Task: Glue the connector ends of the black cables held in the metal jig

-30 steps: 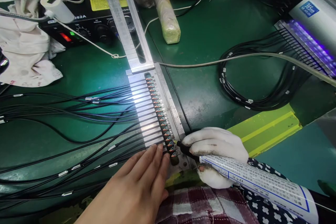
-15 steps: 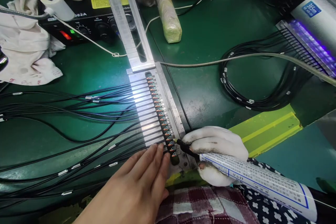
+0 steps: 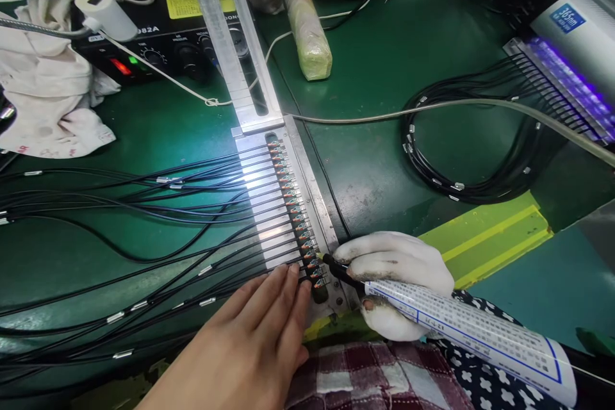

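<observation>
A metal fixture point(image 3: 307, 189) holds a row of black cables point(image 3: 211, 208) with small stripped ends along its slot. My left hand point(image 3: 262, 327), bare, lies palm down at the fixture's lower left, its fingers extended close together over the lowest cables. In my right hand point(image 3: 394, 282), which wears a white glove with bare fingertip at the thumb, is a white printed syringe point(image 3: 471, 333) with a black front end. Its yellowish tip touches or hovers just over the cable ends near the bottom of the row; the exact contact is too small to tell.
A black control box point(image 3: 168, 51) with white cloths beside it stands at the upper left. A wrapped bar point(image 3: 307, 25) lies at the top. Coiled black cables point(image 3: 413, 154) run to a silver lamp unit point(image 3: 581, 19) glowing violet. A thin tube crosses the table.
</observation>
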Demonstrator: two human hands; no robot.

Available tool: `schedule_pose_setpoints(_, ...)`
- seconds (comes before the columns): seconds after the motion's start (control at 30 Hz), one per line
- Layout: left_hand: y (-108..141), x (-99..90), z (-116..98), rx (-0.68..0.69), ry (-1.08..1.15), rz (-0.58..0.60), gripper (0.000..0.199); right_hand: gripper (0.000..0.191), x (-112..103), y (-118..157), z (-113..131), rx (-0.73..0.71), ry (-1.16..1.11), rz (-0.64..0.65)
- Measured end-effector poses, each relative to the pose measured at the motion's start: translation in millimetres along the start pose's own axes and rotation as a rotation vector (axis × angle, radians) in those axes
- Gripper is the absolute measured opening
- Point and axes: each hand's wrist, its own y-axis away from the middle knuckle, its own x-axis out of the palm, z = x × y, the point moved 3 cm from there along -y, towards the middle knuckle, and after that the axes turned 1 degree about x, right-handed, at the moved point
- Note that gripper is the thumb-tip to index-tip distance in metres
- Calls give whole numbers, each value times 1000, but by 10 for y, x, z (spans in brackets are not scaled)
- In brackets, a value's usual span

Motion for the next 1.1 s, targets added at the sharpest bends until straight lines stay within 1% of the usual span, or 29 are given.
schedule_pose_setpoints(0.03, -2, 4, 4, -15, 3, 18, 38, 30, 1, 3, 0, -1, 0, -1)
schedule_pose_setpoints(0.07, -3, 11, -6, 4, -16, 40, 38, 28, 1, 9, -2, 2, -4, -5)
schedule_pose_setpoints(0.1, -2, 6, -9, -5, -29, 21, 38, 26, 2, 15, -6, 7, -12, -5)
schedule_pose_setpoints(0.17, 3, 10, -34, 3, -18, 37, 38, 25, 3, 30, -12, 13, -26, 4)
schedule_pose_setpoints(0.23, 14, 13, -54, -39, 35, 57, 41, 26, 3, 44, -12, 16, -32, 17)
schedule_pose_setpoints(0.33, 43, 25, -79, -141, 103, 61, 47, 26, -12, 58, 1, 12, -41, 10)
schedule_pose_setpoints(0.43, 73, 56, -105, -164, 117, 71, 49, 26, -24, 65, 11, 30, -38, 14)
schedule_pose_setpoints(0.57, 90, 79, -108, -159, 113, 66, 48, 29, -21, 70, 12, 30, -25, 25)
schedule_pose_setpoints(0.77, 113, 87, -129, -151, 108, 61, 48, 28, -50, 64, 32, 18, -23, 15)
schedule_pose_setpoints(0.93, 119, 61, -124, -151, 101, 53, 47, 21, -122, 76, 80, 86, -79, 4)
schedule_pose_setpoints(1.0, 106, 40, -107, -111, 85, 47, 44, 22, -123, 101, 78, 95, -78, -10)
schedule_pose_setpoints(1.1, 83, 17, -97, -21, 53, 60, 38, 29, -80, 135, 61, 66, -49, 30)
